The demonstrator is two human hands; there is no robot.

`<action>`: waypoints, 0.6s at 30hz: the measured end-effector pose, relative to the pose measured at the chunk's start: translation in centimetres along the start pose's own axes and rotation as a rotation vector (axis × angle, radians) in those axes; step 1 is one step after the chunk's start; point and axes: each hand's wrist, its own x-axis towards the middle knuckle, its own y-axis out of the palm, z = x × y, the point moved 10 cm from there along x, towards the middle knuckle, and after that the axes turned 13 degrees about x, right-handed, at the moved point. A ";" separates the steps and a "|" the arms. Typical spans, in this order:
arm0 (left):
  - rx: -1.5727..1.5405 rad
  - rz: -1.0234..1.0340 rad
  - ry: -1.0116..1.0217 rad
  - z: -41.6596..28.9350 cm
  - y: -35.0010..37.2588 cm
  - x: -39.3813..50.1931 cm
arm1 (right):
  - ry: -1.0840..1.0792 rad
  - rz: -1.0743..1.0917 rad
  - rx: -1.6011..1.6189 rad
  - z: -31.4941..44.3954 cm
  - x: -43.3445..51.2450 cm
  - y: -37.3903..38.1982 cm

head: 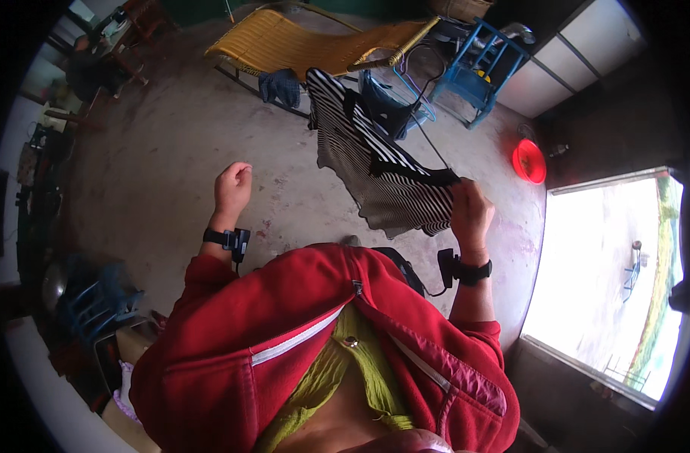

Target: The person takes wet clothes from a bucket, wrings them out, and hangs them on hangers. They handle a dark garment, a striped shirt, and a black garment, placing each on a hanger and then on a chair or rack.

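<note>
My right hand [472,210] grips the edge of a black-and-white striped knit garment [399,195], which spreads out to the left and away from me. A dark, thin clothes hanger [431,141] runs alongside the garment, its lower end near my right fingers. Whether those fingers also hold the hanger is hidden. My left hand [233,191] is raised over the floor, apart from the garment, with its fingers curled in and nothing visible in them.
Beyond the garment stands a yellow woven lounger [316,42] with dark blue cloth [281,88] hanging at its edge. A blue chair [475,79] and red basin [529,161] are to the right, near a bright doorway [594,272]. A person [90,71] sits far left.
</note>
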 end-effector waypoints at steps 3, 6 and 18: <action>0.062 -0.022 0.016 -0.6 -1.3 -1.0 | -0.052 0.010 -0.001 -0.3 0.3 0.2; 0.036 0.000 -0.046 -0.1 -1.6 -1.7 | -0.072 -0.015 -0.027 -1.4 0.4 0.6; 0.173 0.031 0.065 1.3 -2.7 0.8 | -0.002 0.001 -0.209 -10.1 -1.4 3.1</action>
